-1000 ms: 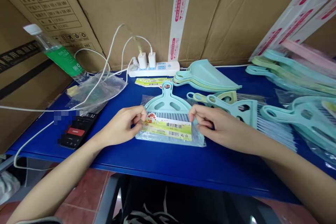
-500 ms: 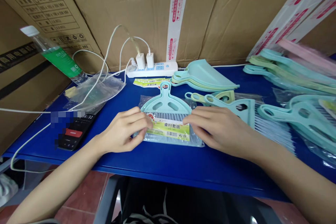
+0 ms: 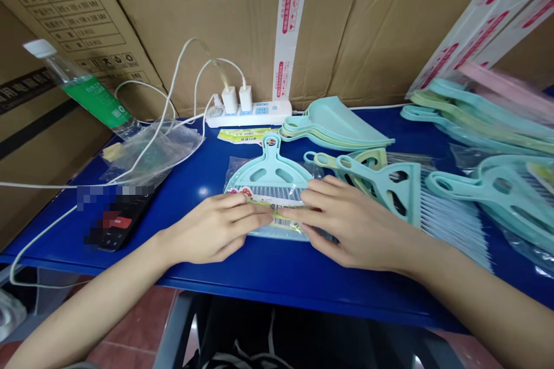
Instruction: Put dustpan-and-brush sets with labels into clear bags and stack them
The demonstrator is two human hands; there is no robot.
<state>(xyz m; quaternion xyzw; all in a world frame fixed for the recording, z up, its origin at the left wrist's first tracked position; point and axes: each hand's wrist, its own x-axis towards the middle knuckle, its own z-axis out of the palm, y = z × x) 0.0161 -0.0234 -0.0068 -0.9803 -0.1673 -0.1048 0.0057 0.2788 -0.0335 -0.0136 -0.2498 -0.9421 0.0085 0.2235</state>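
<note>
A person's left hand [image 3: 219, 228] is lying palm down over the near left part of a bagged brush set [image 3: 271, 170], its fingers stretching out side by side, the thumb standing apart below them. The right hand [image 3: 346, 225] is resting on the opposite side, its fingers loosely spread and the thumb angling away below. The fingertips are almost meeting over the printed label [image 3: 283, 222], covering much of it. The pale blue set is lying flat in clear film on the blue worktop [image 3: 277, 277], directly before the person, its handle pointing away.

Loose brushes [image 3: 402, 196] are lying just beyond the right hand, and stacked dustpans [image 3: 341, 121] are sitting behind them. More bagged sets [image 3: 511, 193] are occupying the far right. Spare labels [image 3: 242, 136] are lying in front of a white power strip [image 3: 277, 113]. A black phone [image 3: 119, 236] is lying left of the left hand, and a green-labelled bottle [image 3: 93, 95] is leaning behind it.
</note>
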